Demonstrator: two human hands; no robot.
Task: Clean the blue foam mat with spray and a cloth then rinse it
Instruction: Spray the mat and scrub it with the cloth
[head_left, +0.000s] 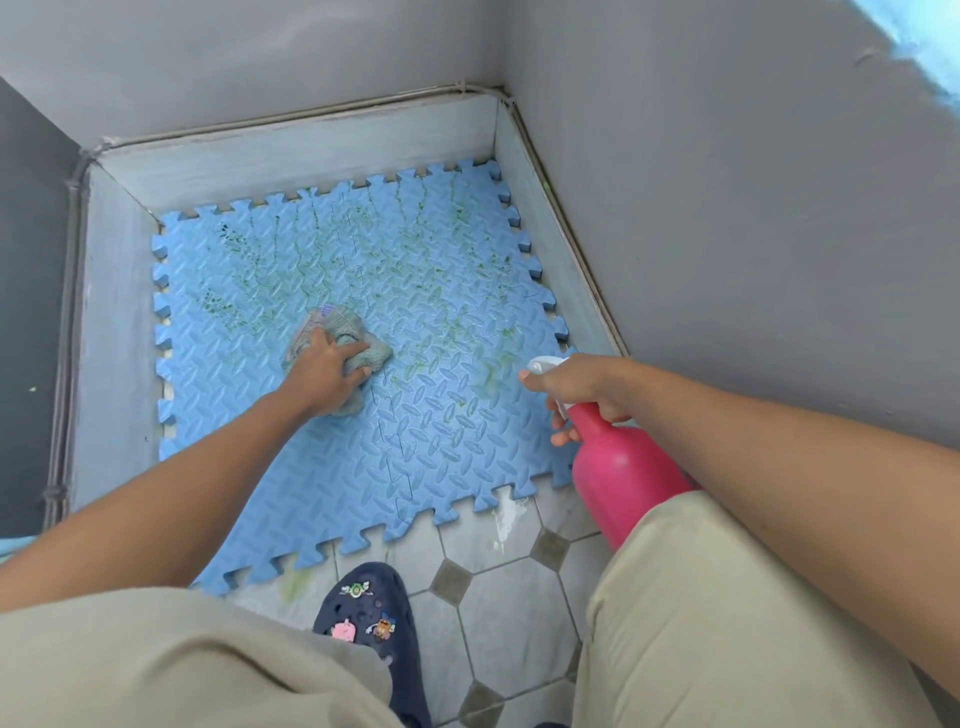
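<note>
A blue foam mat (441, 431) of interlocking tiles lies flat on the floor in a walled corner. Green stains streak its far and middle parts. My left hand (324, 371) presses a crumpled grey-green cloth (337, 325) onto the mat near its centre-left. My right hand (582, 387) grips the neck of a pink spray bottle (623, 483) with a white nozzle, held over the mat's right edge and pointing left across the mat.
Grey walls and a pale skirting (291, 161) enclose the mat on three sides. Tiled floor (514, 597) with dark diamond insets lies in front, with a green smear by the mat's near edge. My dark clog (369, 618) and beige-trousered knees fill the foreground.
</note>
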